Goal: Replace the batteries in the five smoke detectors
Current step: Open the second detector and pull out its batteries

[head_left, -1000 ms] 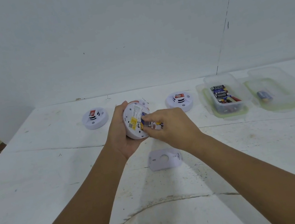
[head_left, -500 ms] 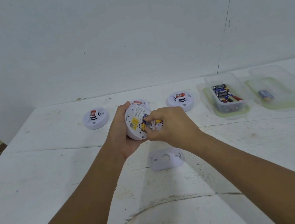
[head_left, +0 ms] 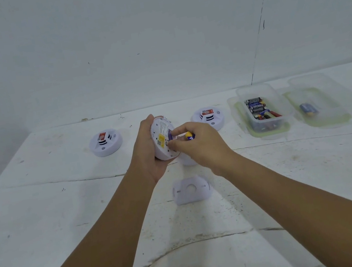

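My left hand [head_left: 148, 152] grips a white round smoke detector [head_left: 161, 140] tilted on edge above the table, its back with a yellow label facing me. My right hand [head_left: 197, 143] has its fingertips at the detector's battery bay and pinches a blue and yellow battery [head_left: 189, 135]. The detector's white mounting plate [head_left: 191, 189] lies flat on the table just below my hands. Two more detectors sit face up on the table, one to the left [head_left: 105, 142] and one to the right [head_left: 209, 117]. Another white detector [head_left: 187, 160] shows partly under my right hand.
A clear plastic box [head_left: 279, 102] holding several batteries stands at the right on its lid. Further right, a second clear box [head_left: 326, 94] holds one blue battery [head_left: 309, 109]. The white table [head_left: 46, 225] meets a white wall behind. A tiled floor shows at the far left.
My right hand's fingers have shifted at the battery bay, and the blue and yellow battery now shows more clearly above my knuckles. The detector stays in my left hand.
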